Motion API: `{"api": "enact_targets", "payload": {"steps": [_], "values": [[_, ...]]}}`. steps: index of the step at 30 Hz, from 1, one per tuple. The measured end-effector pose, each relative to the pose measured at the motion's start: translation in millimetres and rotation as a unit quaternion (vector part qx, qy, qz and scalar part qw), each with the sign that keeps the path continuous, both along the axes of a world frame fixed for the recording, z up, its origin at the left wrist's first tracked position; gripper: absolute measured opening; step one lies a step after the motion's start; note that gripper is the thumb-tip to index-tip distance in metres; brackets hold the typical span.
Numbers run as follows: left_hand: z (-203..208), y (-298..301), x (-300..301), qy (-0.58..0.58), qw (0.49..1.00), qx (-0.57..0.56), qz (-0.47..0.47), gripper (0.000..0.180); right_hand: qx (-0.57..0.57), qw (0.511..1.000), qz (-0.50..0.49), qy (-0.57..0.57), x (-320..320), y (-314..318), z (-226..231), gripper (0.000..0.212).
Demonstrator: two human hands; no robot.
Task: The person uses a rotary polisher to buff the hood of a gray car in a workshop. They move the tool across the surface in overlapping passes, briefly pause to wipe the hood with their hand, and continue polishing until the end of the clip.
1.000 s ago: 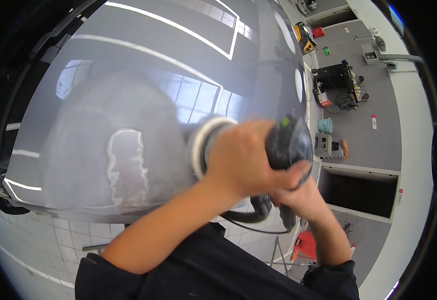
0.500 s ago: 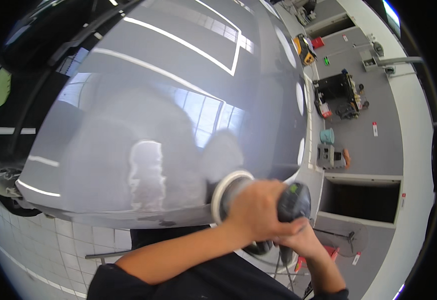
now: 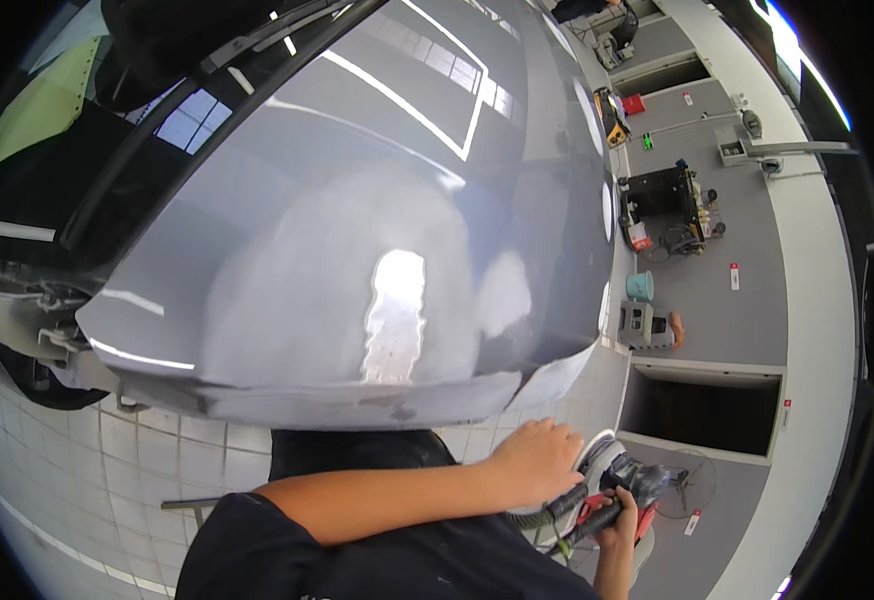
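My right hand (image 3: 617,518) is wrapped round the black handle of a power sander (image 3: 647,482), held low at the right, off the panel. The sander's round pale pad (image 3: 600,450) is tilted up on edge, facing my left hand (image 3: 539,463). My left hand has its fingers curled against the pad side of the tool; their tips are partly hidden. A corrugated hose (image 3: 532,518) runs from the sander toward my body. Before me lies a glossy grey car bonnet (image 3: 357,130), with a wide dull sanded area and a jagged-edged pale patch (image 3: 395,310) inside it.
The windscreen wiper (image 3: 127,190) and dark glass lie left of the bonnet. At the right stand a black tool trolley (image 3: 662,195), a light-blue bucket (image 3: 640,286), a grey step stool (image 3: 647,325) and a fan (image 3: 687,482). White tiles cover the floor (image 3: 157,460).
The sander has come off the bonnet's front edge and moved right and down, its pad now turned up. My left hand has shifted from atop the tool to its pad side.
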State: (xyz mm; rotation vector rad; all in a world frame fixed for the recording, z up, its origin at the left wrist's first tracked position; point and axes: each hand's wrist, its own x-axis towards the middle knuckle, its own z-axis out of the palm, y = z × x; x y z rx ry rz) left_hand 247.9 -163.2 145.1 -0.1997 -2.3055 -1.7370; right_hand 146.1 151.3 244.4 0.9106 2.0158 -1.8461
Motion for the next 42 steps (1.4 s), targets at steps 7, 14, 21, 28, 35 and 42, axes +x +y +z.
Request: {"api": "enact_targets", "payload": {"steps": [7,14,21,28,35,42], "values": [[-3,-30,22,-0.044,0.995,-0.052,0.079,0.032,-0.198,0.94,-0.243,-0.131,-26,94,-93,0.016],[8,1,-12,-0.063,0.988,-0.053,0.13,0.031,-0.343,0.911,-0.197,-0.115,-54,139,-151,0.015],[-1,28,-26,-0.179,0.96,-0.078,0.199,0.032,-0.34,0.931,-0.095,-0.093,-90,157,-165,0.012],[-1,-2,0,-0.145,0.839,-0.359,0.383,0.043,-0.319,0.937,-0.078,-0.118,-117,169,-181,0.012],[5,-31,38,-0.25,0.718,-0.465,0.454,0.069,-0.27,0.959,-0.031,-0.077,-118,124,-144,0.015],[-11,-71,15,-0.272,0.691,-0.436,0.509,0.087,-0.218,0.973,0.053,-0.045,-129,100,-125,0.017]]}}
